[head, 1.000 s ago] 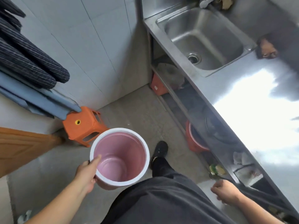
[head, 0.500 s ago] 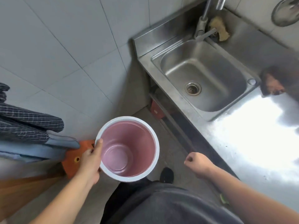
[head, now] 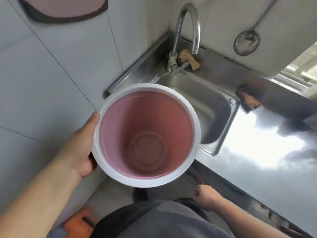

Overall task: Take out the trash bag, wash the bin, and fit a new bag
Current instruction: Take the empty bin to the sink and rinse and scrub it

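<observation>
While we looked down from head height, our left hand held the pink bin by its white rim, the thumb lying along the outside of the rim and the fingers curled beneath it, out of sight. We held the bin upright, mouth toward us, in front of the near left corner of the steel sink, so that its far edge covered part of the basin. No bag lined it: we saw the ribbed pink wall and the ringed bottom bare, with a small bright speck near the base that may have been a drop of water.

Our right hand hung low beside the front edge of the steel counter, well apart from the bin, its fingers loosely curled; from this angle we could not tell whether it held anything.

Behind the sink stood a curved chrome tap, and a worn yellow sponge lay just beside its base. A metal ladle hung on the tiled wall to the right of the tap. A dark-edged brown lump, too blurred to name, sat on the counter at the sink's right rim. An orange stool showed on the floor by our dark trousers.
</observation>
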Demonstrator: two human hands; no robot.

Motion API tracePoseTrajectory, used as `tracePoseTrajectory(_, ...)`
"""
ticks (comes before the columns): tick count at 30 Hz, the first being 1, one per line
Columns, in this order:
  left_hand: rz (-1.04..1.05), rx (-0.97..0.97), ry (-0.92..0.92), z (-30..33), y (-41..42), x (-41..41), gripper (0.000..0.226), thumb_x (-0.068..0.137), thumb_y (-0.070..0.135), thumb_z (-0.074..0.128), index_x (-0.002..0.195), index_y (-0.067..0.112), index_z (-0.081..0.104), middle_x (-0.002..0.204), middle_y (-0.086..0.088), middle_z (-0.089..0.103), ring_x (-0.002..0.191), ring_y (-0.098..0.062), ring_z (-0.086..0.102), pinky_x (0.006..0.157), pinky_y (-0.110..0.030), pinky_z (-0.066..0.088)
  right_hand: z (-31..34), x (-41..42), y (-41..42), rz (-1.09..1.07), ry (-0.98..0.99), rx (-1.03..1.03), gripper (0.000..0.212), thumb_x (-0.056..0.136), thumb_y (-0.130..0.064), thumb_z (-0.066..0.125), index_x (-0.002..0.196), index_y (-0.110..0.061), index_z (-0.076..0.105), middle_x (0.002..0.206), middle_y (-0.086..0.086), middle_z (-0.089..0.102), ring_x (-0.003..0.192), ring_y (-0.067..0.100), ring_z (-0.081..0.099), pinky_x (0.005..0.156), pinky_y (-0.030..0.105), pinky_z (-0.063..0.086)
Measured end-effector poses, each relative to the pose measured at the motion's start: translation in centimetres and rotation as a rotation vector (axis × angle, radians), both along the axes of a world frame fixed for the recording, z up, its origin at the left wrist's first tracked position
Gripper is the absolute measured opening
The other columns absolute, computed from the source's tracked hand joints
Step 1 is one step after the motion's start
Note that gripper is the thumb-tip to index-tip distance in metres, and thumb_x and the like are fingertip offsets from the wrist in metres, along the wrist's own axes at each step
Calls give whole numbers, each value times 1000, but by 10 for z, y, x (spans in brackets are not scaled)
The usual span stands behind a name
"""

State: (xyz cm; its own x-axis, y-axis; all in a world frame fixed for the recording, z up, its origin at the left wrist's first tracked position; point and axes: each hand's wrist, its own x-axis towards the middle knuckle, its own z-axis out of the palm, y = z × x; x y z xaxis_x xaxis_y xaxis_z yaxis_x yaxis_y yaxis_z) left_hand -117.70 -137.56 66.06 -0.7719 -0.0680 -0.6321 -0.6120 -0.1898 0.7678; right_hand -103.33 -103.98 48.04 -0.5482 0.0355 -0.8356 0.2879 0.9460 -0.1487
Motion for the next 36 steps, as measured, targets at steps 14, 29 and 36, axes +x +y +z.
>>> tracePoseTrajectory(14, -135, 27, -30, 0, 145, -129, 48, 83, 67, 65, 96, 23, 81, 96, -3, 80, 85, -25, 78, 81, -46, 61, 13, -62, -3, -181, 73, -170, 25, 79, -31, 52, 58, -21, 42, 68, -7, 50, 73, 18, 47, 60, 28, 36)
tracePoseTrajectory(29, -169, -32, -102, -67, 214, -207, 50, 81, 70, 64, 90, 23, 78, 87, -2, 80, 79, -24, 77, 63, -36, 61, 2, -112, 14, -253, 25, -282, 26, 73, -36, 54, 80, -12, 63, 82, -1, 63, 80, 19, 57, 74, 29, 49)
tracePoseTrajectory(36, -202, -19, -182, -113, 200, -235, 45, 80, 61, 69, 102, 23, 78, 99, -2, 80, 93, -25, 74, 87, -39, 58, 31, -148, -5, -363, 54, -256, 27, 77, -38, 55, 87, -16, 68, 93, -2, 69, 91, 19, 62, 79, 31, 51)
